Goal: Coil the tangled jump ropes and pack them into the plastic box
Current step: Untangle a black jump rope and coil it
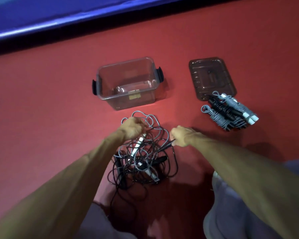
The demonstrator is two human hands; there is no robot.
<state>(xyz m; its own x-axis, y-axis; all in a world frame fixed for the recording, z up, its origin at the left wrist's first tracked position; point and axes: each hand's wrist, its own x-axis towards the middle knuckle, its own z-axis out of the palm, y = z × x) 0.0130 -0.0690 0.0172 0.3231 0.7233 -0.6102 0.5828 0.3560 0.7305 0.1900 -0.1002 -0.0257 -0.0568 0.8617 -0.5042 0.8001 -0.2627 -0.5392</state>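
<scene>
A tangled heap of grey and black jump ropes (141,161) with white and black handles lies on the red floor in front of me. My left hand (132,127) grips a white-handled grey rope at the heap's top. My right hand (181,136) pinches a black rope end at the heap's right side. The clear plastic box (128,83) with black latches stands just beyond the heap, nothing inside but a label. Several coiled ropes (230,112) lie bundled at the right.
The box's dark transparent lid (211,77) lies flat at the right, its near edge under the coiled bundle. A blue padded mat (59,19) borders the red floor at the back. My knees in grey fabric (235,213) sit at the bottom.
</scene>
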